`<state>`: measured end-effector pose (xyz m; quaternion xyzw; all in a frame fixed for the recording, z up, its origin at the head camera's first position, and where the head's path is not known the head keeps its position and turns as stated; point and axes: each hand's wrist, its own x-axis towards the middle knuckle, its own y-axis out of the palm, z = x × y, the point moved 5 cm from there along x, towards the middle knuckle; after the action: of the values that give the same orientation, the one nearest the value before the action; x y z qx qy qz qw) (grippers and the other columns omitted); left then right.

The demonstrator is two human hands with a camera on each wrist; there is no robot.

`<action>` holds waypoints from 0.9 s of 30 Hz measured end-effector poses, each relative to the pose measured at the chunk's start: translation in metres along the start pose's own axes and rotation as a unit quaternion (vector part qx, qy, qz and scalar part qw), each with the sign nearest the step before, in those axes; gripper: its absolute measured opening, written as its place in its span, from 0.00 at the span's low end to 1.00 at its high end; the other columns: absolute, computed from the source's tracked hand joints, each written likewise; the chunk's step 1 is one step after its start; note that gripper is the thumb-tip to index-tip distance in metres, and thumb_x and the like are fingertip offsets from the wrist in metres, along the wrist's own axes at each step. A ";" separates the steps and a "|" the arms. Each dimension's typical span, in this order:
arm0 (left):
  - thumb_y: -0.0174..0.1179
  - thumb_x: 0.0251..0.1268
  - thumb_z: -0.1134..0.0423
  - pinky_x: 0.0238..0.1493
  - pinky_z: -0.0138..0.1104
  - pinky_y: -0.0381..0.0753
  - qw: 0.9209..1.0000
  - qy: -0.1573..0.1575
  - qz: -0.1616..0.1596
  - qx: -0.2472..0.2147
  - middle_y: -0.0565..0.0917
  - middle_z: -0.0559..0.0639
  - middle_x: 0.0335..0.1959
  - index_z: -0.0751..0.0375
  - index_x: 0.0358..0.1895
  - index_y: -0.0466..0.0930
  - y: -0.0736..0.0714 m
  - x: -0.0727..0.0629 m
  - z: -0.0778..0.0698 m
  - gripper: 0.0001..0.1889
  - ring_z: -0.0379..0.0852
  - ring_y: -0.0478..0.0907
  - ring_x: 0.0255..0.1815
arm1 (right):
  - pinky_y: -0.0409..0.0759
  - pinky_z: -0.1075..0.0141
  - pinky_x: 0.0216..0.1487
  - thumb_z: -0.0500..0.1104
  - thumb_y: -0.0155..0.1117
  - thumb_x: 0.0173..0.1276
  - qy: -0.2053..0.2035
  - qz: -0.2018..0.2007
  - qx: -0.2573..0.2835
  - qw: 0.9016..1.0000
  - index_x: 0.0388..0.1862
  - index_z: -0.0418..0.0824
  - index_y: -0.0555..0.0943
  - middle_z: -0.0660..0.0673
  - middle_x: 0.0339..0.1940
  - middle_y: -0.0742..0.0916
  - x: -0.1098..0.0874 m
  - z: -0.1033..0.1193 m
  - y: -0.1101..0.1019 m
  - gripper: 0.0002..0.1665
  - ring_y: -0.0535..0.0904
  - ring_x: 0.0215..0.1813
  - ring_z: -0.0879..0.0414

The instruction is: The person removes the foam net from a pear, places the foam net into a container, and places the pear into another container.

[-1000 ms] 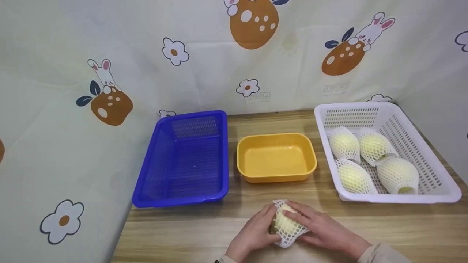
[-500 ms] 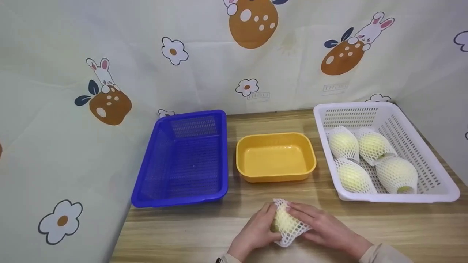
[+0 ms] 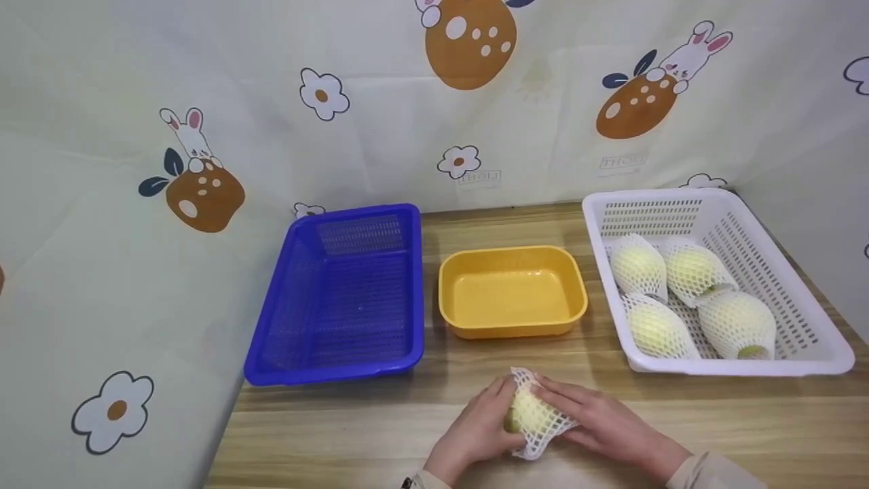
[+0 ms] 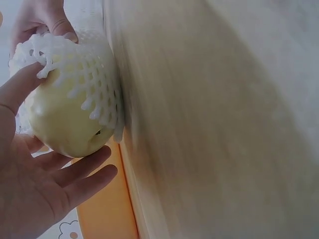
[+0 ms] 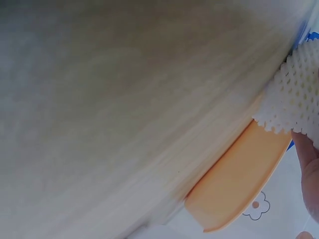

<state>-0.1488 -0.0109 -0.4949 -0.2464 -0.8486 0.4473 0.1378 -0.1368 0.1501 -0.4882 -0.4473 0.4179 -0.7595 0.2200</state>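
Note:
Near the table's front, both hands hold a pale yellow fruit (image 4: 62, 117) in a white foam net sleeve (image 3: 540, 415). My left hand (image 3: 476, 424) cups the fruit from the left; in the left wrist view its thumb presses the net's edge, and the fingers curve under the bare end. That end shows smooth skin and a small dark blossom spot. From the right, my right hand (image 3: 604, 422) grips the netted end between thumb and fingers. Only part of that hand and of the net appears in the right wrist view.
Behind the hands stands a yellow tub (image 3: 512, 326) with nothing in it. An empty blue basket (image 3: 333, 375) is to the left. At the right, a white basket (image 3: 740, 368) contains several netted fruits (image 3: 738, 322). A printed cloth (image 3: 380, 149) hangs behind the wooden table (image 3: 326, 435).
The hands stay in nearly the same place round the fruit. Its foam net has shifted slightly to the right, and a bit more bare fruit shows beside the left hand.

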 end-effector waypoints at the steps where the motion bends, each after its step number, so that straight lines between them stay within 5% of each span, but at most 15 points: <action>1: 0.67 0.37 0.61 0.55 0.38 0.64 1.000 0.002 -0.002 0.000 0.67 0.50 0.56 0.61 0.61 0.60 0.000 0.000 0.000 0.41 0.45 0.66 0.54 | 0.72 0.62 0.47 0.50 0.62 0.57 -0.007 -0.010 0.000 1.000 0.61 0.39 0.68 0.41 0.58 0.72 0.000 0.000 -0.001 0.34 0.74 0.51 0.50; 5: 0.67 0.36 0.62 0.54 0.38 0.65 1.000 0.006 -0.007 0.001 0.68 0.47 0.55 0.58 0.59 0.61 -0.001 -0.001 -0.001 0.39 0.44 0.67 0.53 | 0.72 0.64 0.47 0.48 0.65 0.54 -0.018 -0.024 0.002 1.000 0.59 0.38 0.69 0.41 0.56 0.74 0.000 0.001 -0.004 0.34 0.74 0.50 0.50; 18: 0.68 0.37 0.57 0.50 0.34 0.68 1.000 -0.005 0.006 0.013 0.68 0.44 0.49 0.55 0.59 0.61 0.000 0.003 -0.002 0.39 0.39 0.69 0.46 | 0.71 0.56 0.49 0.59 0.60 0.55 0.046 0.051 -0.005 0.998 0.66 0.44 0.60 0.42 0.65 0.64 0.005 0.003 0.006 0.43 0.66 0.59 0.50; 27: 0.68 0.37 0.58 0.55 0.35 0.63 1.000 0.003 0.004 0.019 0.68 0.48 0.54 0.60 0.61 0.60 0.000 0.004 -0.003 0.42 0.42 0.66 0.54 | 0.70 0.53 0.49 0.55 0.59 0.57 0.037 0.053 0.013 0.998 0.65 0.40 0.61 0.41 0.63 0.66 0.003 0.002 0.004 0.40 0.67 0.58 0.48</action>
<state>-0.1507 -0.0064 -0.4931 -0.2483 -0.8388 0.4629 0.1434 -0.1371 0.1447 -0.4898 -0.3927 0.4391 -0.7683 0.2505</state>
